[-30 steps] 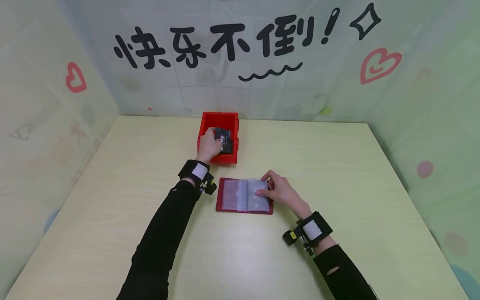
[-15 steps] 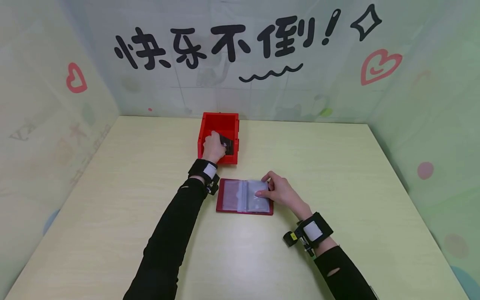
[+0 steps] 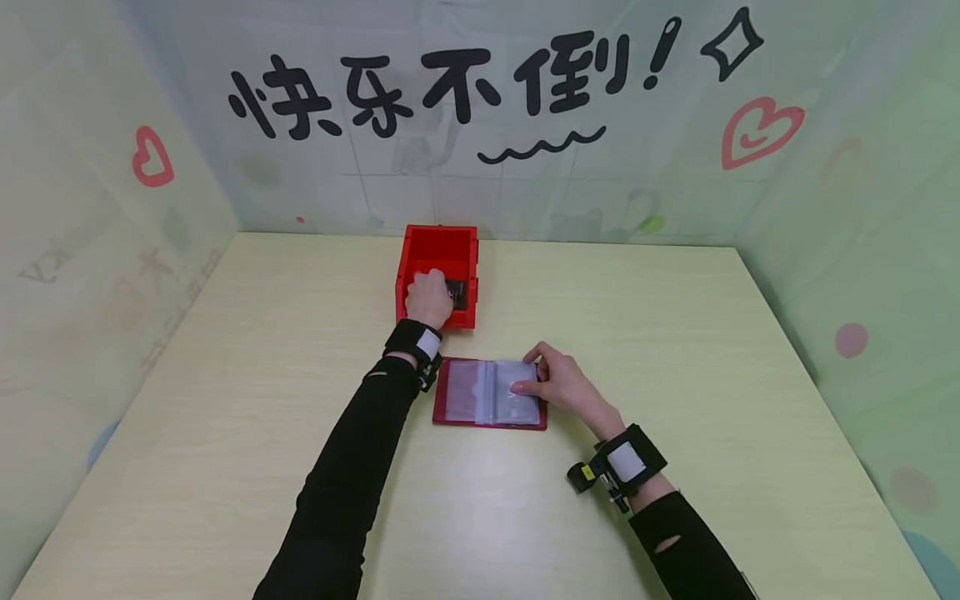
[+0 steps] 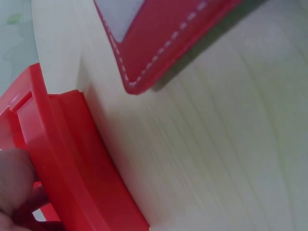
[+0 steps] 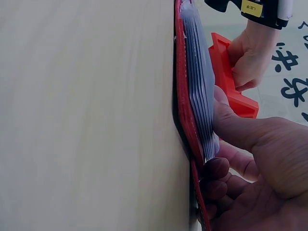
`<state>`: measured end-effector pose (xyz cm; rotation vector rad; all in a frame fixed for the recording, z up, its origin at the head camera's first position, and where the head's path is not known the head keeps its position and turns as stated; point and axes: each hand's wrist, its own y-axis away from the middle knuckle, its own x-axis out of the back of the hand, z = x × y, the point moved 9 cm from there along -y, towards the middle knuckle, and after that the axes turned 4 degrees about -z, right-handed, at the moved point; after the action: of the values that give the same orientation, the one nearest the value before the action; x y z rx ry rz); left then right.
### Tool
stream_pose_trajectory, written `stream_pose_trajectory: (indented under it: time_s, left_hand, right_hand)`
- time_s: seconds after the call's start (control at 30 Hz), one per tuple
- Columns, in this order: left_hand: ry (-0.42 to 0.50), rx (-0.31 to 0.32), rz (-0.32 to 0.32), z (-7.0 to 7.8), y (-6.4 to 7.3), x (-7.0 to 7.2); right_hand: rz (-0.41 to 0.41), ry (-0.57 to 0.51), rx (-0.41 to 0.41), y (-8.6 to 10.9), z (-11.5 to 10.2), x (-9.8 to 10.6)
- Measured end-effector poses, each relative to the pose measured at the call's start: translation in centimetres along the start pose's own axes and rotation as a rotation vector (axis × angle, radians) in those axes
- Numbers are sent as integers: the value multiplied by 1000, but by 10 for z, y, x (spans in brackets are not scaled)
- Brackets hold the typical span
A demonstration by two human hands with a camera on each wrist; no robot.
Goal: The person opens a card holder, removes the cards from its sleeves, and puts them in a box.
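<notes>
My left hand (image 3: 430, 298) reaches down into a red plastic bin (image 3: 464, 320) at the back of the table. Beside it inside the bin shows a dark card (image 3: 457, 293). In the left wrist view the fingers (image 4: 15, 175) are bent behind the bin wall (image 4: 86, 168), and I cannot tell whether they grip a card. A red card holder (image 3: 441, 400) lies spread on the table with clear plastic sleeves (image 3: 461, 392). My right hand (image 3: 566, 385) pinches the right-hand sleeves, thumb on top (image 5: 222, 113) and fingers at their edge.
The pale wooden table (image 3: 225, 417) spreads around both things. A printed wall (image 3: 337, 192) rises close behind the bin, with side walls left and right. The card holder lies just in front of the bin.
My left hand has moved slightly right and toward me, lower in the bin. The dark card with white lettering, clearly seen before, is now mostly hidden. The right hand stays put.
</notes>
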<state>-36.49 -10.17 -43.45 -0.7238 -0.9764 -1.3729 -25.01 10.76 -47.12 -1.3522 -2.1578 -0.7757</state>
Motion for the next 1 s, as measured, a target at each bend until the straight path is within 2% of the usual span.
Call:
stream_pose_trajectory:
  time_s: [0.17, 0.37, 0.47, 0.57, 0.77, 0.87, 1.0]
  left_hand:
    - [8, 9, -15, -1, 0, -3]
    - [45, -35, -25, 2, 7, -4]
    - [85, -84, -11, 5, 13, -1]
    - [146, -160, 21, 9, 23, 5]
    - [262, -289, 51, 15, 55, 14]
    - [273, -329, 12, 17, 72, 11]
    - [288, -360, -133, 18, 91, -6]
  right_hand:
    - [2, 6, -3, 0, 0, 0]
    - [1, 11, -4, 0, 0, -1]
    - [2, 9, -5, 0, 1, -1]
    - [2, 7, -11, 1, 1, -2]
    - [2, 3, -32, 2, 1, -2]
    - [2, 4, -37, 2, 1, -2]
    - [2, 11, -28, 0, 1, -2]
